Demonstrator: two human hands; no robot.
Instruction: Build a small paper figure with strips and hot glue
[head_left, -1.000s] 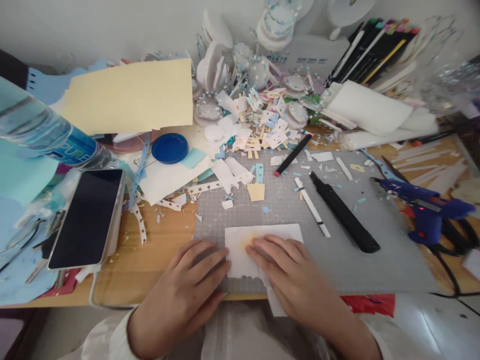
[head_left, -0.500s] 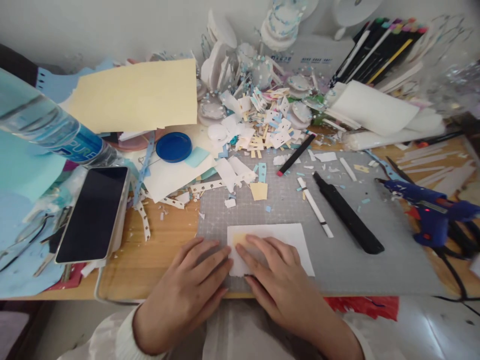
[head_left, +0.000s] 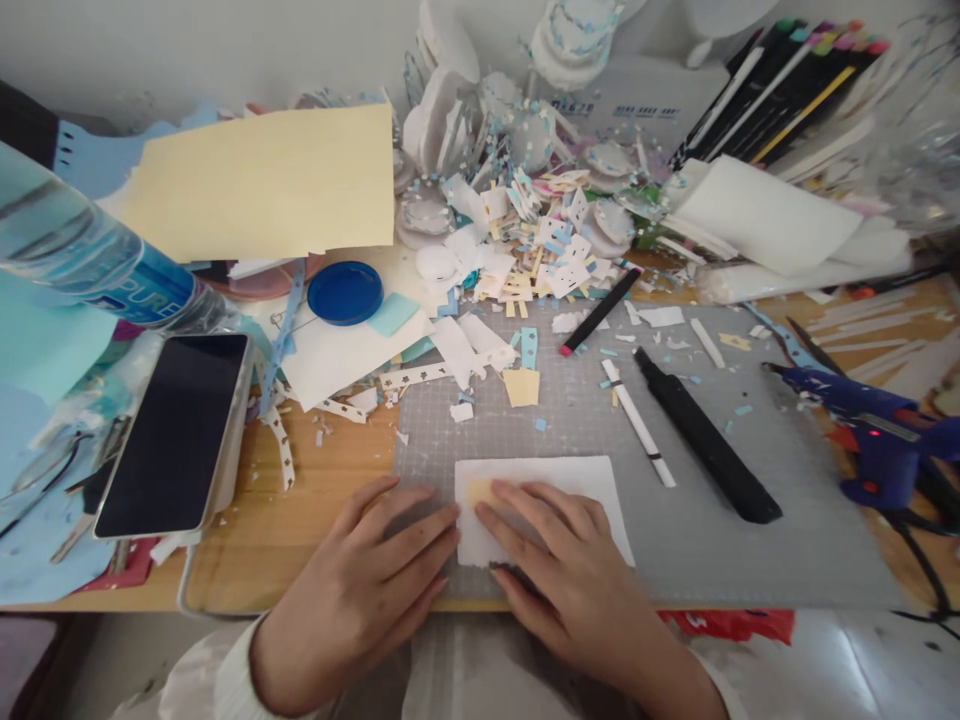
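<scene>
A white sheet of paper [head_left: 598, 488] lies on the grey cutting mat [head_left: 720, 555] near the table's front edge. My right hand [head_left: 570, 580] rests on it, fingers stretched out and slightly spread. By its index fingertip a pale yellow patch [head_left: 478, 489] shows at the sheet's upper left; whether it is on or under the paper I cannot tell. My left hand [head_left: 375, 590] has its fingers extended, with the tips at the sheet's left edge. It holds nothing that I can see.
A phone [head_left: 176, 435] and a tilted water bottle [head_left: 127, 260] are on the left. Paper cut-outs [head_left: 555, 250] are heaped at the back. A white pen [head_left: 637, 423], a black cutter-like tool [head_left: 709, 440] and a blue glue gun [head_left: 877, 420] lie to the right.
The camera view has shifted slightly, so the table items sit a little differently in the picture. Both hands keep nearly the same pose at the white sheet.
</scene>
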